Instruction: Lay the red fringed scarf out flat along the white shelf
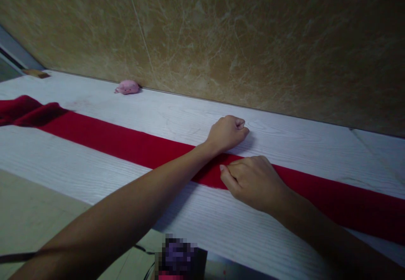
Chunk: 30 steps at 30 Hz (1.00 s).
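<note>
A long strip of red cloth (114, 138) runs across the white wood-grain table (202, 225) from the left edge to the right edge. It lies flat for most of its length and is bunched up at the far left. My left hand (227, 133) is closed in a fist just beyond the strip's far edge, its forearm crossing over the cloth. Nearer to me, my right hand (255, 182) is also closed, over the red cloth, with the thumb pressed against the curled fingers. The inside of both fists is hidden, so whatever they hold cannot be made out.
A small pink soft-looking object (128, 87) sits against the brown marbled wall (202, 39). At the far left corner lies a flat brown piece (36, 73). Below the table's front edge are a pixelated patch (177, 256) and dark cables.
</note>
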### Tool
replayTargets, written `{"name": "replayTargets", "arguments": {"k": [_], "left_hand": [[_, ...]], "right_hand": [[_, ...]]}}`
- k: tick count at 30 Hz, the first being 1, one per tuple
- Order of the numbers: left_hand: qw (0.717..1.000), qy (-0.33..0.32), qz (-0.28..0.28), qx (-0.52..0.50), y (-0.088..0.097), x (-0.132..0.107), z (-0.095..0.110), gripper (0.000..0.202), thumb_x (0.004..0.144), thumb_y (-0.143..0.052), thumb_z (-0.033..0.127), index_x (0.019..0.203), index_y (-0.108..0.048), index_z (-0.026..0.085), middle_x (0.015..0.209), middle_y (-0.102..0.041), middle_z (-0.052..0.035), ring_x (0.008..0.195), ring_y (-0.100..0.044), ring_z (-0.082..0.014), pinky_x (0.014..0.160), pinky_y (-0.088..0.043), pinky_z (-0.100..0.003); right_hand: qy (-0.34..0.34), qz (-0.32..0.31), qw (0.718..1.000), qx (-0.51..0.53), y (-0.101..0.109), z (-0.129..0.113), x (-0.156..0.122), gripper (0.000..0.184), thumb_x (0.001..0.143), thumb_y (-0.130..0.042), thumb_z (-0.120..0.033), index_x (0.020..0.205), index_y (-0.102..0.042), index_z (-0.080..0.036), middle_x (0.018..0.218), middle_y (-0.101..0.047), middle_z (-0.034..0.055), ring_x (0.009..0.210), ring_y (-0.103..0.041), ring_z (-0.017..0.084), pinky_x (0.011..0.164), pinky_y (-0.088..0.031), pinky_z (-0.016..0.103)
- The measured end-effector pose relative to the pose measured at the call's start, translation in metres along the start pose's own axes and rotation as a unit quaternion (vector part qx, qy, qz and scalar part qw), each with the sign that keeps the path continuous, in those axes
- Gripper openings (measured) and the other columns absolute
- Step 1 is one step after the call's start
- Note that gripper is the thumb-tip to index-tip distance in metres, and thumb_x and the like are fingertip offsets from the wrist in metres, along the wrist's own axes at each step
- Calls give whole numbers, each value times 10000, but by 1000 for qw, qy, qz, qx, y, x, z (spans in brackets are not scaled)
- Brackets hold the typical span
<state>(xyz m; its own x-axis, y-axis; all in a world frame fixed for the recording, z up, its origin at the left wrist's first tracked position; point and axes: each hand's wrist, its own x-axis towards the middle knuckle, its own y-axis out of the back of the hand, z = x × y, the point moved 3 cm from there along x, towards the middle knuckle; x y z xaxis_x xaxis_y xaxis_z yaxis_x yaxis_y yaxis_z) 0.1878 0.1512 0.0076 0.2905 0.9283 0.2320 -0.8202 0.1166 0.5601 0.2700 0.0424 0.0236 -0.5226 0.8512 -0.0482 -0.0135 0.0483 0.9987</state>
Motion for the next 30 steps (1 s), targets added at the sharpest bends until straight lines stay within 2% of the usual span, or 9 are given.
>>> {"name": "replayTargets", "arguments": {"k": [3,16,30], "left_hand": [[1000,-4,0,-1,0,0,0,370,797,-558,216,538,-292,227,520,-256,69,542,-266,-120,567,-170,-315],[1000,5,-1,-6,0,0,2,378,805,-558,206,539,-291,227,527,-256,69,558,-262,-121,575,-169,-311],[1000,2,0,-5,1,0,2,386,802,-562,194,537,-284,227,526,-248,70,552,-255,-119,570,-173,-313]], "right_hand": [[-6,-21,1000,6,2,0,1,484,1047,-425,-299,739,-783,-194,790,-788,56,675,-662,191,597,-216,359],[-7,10,999,32,1,3,3,487,1020,-459,-310,621,-718,-203,689,-747,42,592,-586,161,593,-220,360],[-12,2,1000,19,0,5,3,503,1033,-454,-336,642,-747,-215,714,-760,45,588,-583,163,592,-243,357]]}}
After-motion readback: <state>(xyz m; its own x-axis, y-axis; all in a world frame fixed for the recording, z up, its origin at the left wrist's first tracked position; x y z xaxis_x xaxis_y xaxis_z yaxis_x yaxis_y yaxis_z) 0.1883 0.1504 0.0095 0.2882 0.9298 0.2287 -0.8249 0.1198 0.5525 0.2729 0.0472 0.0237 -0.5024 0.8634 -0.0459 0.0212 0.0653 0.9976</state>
